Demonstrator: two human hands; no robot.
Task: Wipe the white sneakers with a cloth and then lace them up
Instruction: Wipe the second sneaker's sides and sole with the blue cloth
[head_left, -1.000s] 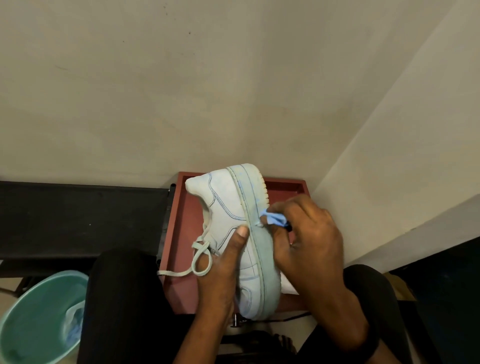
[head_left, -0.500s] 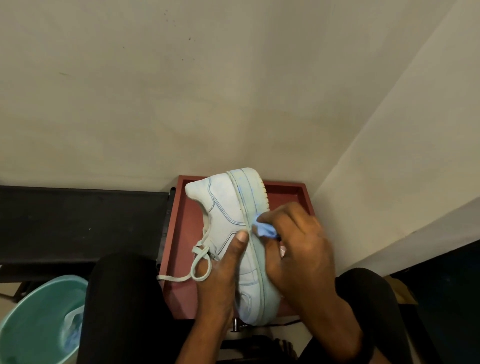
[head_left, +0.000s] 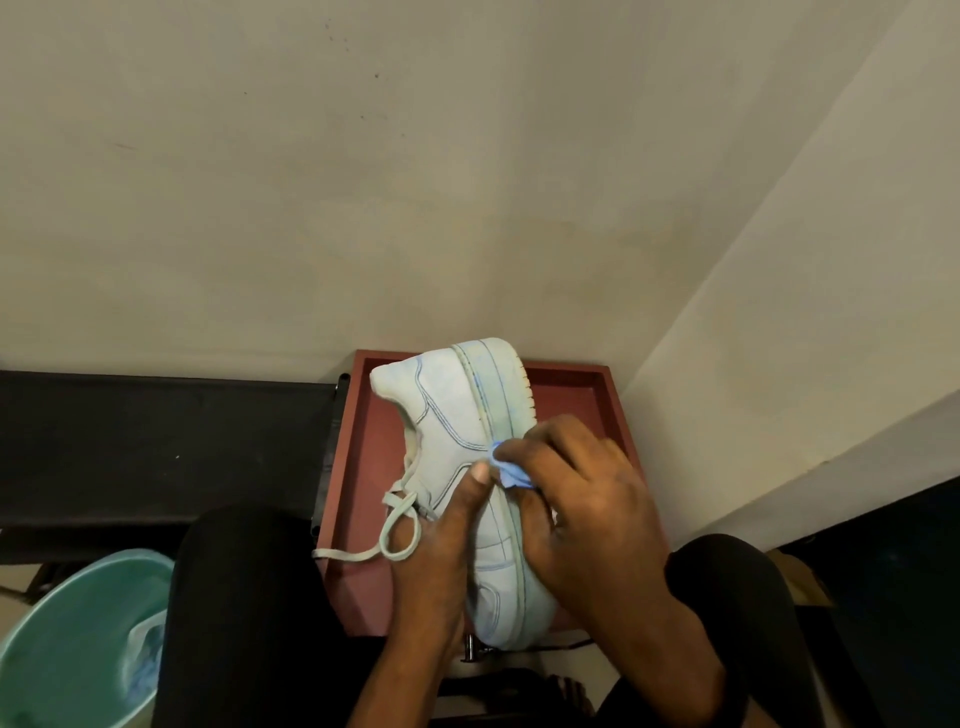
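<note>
A white sneaker (head_left: 457, 415) is held on its side over a red tray (head_left: 571, 389), heel pointing away. The left hand (head_left: 431, 540) has its grip closed around the upper, thumb on the side panel. The right hand (head_left: 587, 504) has its grip pinching a small blue cloth (head_left: 511, 473) against the sole edge. A loose lace (head_left: 400, 530) dangles to the left.

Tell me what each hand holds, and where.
Left hand grips the sneaker at its midfoot, thumb on the side. Right hand pinches a bunched cloth against the sole edge.
</note>
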